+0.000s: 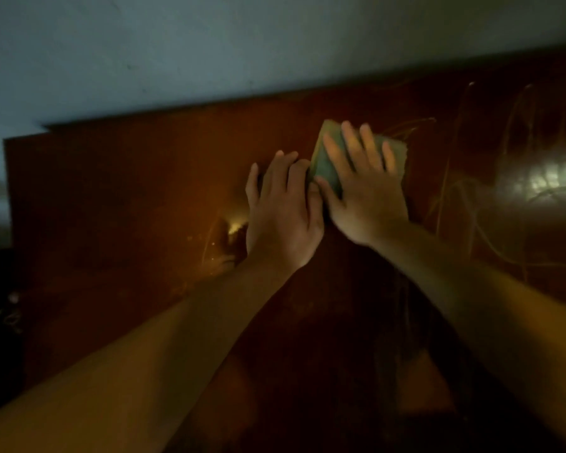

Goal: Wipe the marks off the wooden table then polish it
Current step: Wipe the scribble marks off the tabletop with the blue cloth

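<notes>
The green cloth (pixel 327 165) lies flat near the surface's (pixel 144 191) far edge — under the right hand's (pixel 363 191) straight, spread fingers (pixel 352 142). The left hand (pixel 283 210) (fingers flat, holding nothing) touches its left side; pale scribble marks (pixel 471 197) lie right of it.

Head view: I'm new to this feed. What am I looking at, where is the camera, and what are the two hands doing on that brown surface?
There is no machine here. A person wears one camera on the head, and it looks forward and down at their own bare arms. The brown surface is a wooden table standing against a pale wall. The right hand lies flat on a greenish cloth with its fingers spread, pressing it to the wood. The left hand lies flat on the table beside the cloth, with its fingers at the cloth's edge. Pale scribble marks still show on the wood to the right of the cloth. The picture is dim and blurred, so finer detail cannot be told.
</notes>
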Tool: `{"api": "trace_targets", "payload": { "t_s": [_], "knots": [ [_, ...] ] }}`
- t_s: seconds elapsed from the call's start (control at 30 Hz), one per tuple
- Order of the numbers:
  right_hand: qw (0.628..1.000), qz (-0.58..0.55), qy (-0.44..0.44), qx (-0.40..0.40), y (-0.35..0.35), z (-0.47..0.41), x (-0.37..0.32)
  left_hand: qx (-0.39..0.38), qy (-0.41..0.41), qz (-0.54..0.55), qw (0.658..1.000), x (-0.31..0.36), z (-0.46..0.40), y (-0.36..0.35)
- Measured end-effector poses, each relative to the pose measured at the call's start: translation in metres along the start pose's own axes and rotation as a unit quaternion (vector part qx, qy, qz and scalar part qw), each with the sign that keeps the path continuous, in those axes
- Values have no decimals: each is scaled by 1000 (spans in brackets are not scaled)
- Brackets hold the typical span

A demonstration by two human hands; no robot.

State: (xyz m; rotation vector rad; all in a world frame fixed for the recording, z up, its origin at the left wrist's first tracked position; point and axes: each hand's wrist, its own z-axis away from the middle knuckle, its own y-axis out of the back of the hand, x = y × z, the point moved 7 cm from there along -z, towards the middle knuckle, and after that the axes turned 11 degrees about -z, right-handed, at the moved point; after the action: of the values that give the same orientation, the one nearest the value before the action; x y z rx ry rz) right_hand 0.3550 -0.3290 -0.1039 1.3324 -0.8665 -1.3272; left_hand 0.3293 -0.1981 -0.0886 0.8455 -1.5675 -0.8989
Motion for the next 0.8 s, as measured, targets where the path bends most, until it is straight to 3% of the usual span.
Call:
{"api": "trace_targets", "payload": {
  "t_s": [0.13,0.2,0.4,0.67,0.8],
  "knots": [
    [1000,-1,-20,23,13,-58,7,4,-2,1,1000,-1,2,-1],
    [999,0,-22,27,6,-43,-1,1,1,1,1000,1,1,-1],
    [997,-7,76,-21,-17,39,-29,-19,12,-5,1000,1,1,0],
    [994,13,108,-10,10,-80,-5,-23,29,-91,995,3,-1,-4],
    [988,2,155,-16,1,-20,-15,-30,21,-60,998,4,0,-4]
  ]
}}
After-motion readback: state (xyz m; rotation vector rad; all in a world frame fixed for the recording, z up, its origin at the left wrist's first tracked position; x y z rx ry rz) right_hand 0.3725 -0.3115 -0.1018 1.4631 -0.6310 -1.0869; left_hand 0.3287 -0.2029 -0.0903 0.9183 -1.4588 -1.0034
